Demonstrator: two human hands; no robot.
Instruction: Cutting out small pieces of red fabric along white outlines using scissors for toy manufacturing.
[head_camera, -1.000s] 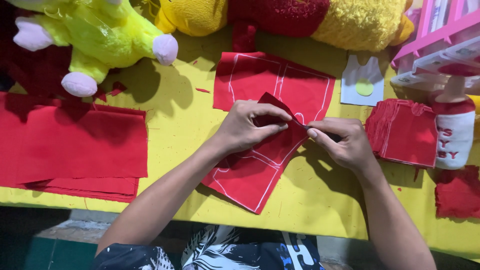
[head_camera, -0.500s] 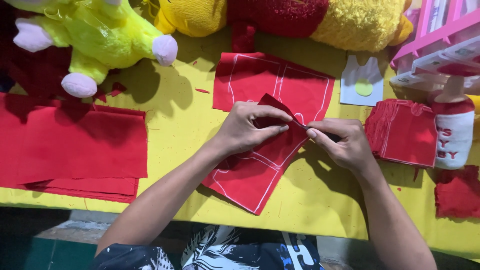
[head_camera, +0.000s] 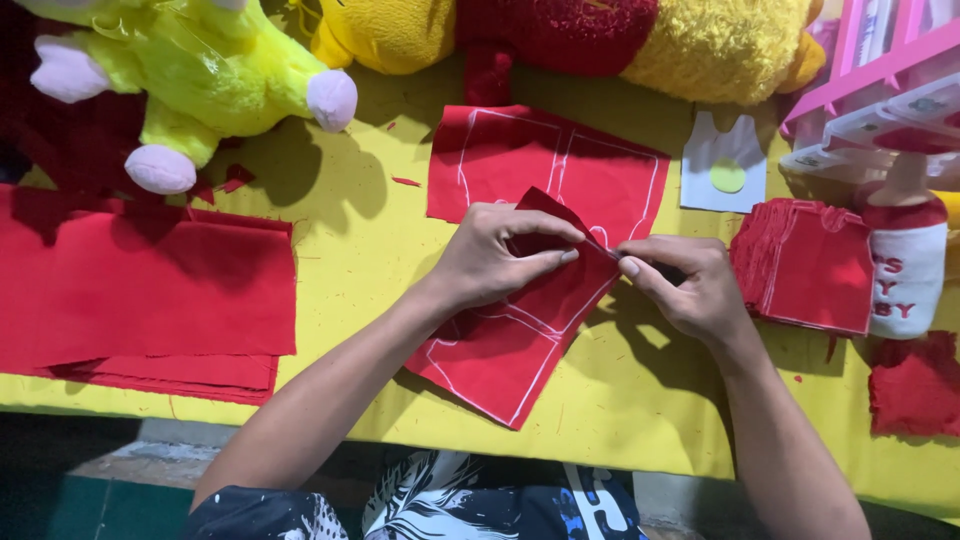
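A red felt piece (head_camera: 505, 350) with white chalk outlines lies on the yellow table (head_camera: 370, 270), its upper end lifted. My left hand (head_camera: 495, 255) pinches that raised fold between thumb and fingers. My right hand (head_camera: 690, 285) meets it from the right, fingertips closed on the same edge; a dark object seems to sit in this hand, but it is mostly hidden. A second chalk-marked red felt sheet (head_camera: 545, 165) lies flat just beyond my hands.
Stacked red felt sheets (head_camera: 140, 300) sit at the left, a pile of cut red pieces (head_camera: 805, 265) at the right. Plush toys (head_camera: 200, 70) line the far edge. A white card (head_camera: 725, 165), a pink rack (head_camera: 880, 80) and a white-and-red plush piece (head_camera: 905, 270) stand at the right.
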